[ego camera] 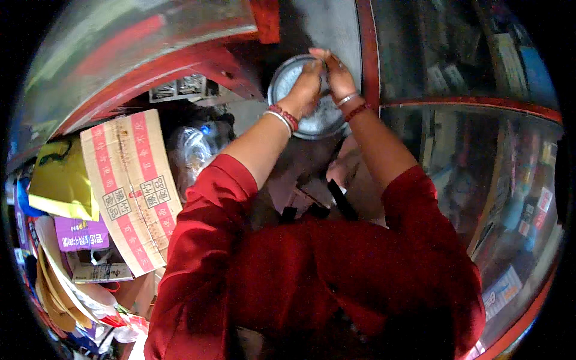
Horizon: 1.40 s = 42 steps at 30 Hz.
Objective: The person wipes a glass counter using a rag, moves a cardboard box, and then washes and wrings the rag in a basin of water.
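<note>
My left hand and my right hand meet over a round, rimmed basin, near the top centre of the head view. The basin looks pale inside, with a dark grey rim; whether it holds water cannot be told. The fingers of both hands are bent towards each other and their tips come close together or touch. Blur hides whether anything small lies between the palms. Bracelets circle both wrists, and red sleeves cover the upper arms.
A printed cardboard box and a yellow bag lie at left, above mixed packaging. Red-framed glass runs along the right side. Another red-edged glass surface spans the upper left. A clear plastic bag lies beside the box.
</note>
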### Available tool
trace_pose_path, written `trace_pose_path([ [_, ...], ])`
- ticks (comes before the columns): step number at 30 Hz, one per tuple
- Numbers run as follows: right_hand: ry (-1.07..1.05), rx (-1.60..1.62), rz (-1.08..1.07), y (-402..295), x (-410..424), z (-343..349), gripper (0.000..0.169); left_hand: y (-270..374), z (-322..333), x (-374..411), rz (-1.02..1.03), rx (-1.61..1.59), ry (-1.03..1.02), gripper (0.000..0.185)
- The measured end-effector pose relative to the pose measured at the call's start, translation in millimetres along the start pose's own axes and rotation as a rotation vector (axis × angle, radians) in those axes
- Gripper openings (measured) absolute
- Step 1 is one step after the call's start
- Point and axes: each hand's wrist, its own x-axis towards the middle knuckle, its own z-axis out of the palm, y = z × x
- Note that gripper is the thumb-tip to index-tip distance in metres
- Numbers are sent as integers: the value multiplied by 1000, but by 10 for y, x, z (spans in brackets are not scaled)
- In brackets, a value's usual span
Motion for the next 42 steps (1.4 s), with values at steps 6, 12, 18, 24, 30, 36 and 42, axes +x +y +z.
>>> trace_pose_path([
  [6,154,-557,51,173,-232,-411,57,47,11,-256,145,229,27,31],
  [12,184,-207,41,-8,-1185,147,49,-237,-250,-426,319,323,346,36],
  [18,162,-118,113,-109,-1617,111,33,-490,-97,-1250,-82,191,215,51],
  [24,191,-48,-85,-658,-1788,280,27,-276,332,-1870,345,162,230,53],
  [30,-58,44,-96,-771,-1804,330,30,-148,220,-1939,396,68,79,36],
  [36,65,81,-204,-895,-1985,317,25,367,368,-2077,975,586,367,22],
  [42,-73,93,-73,-639,-2134,202,19,2074,1026,-2361,1751,1114,569,35],
])
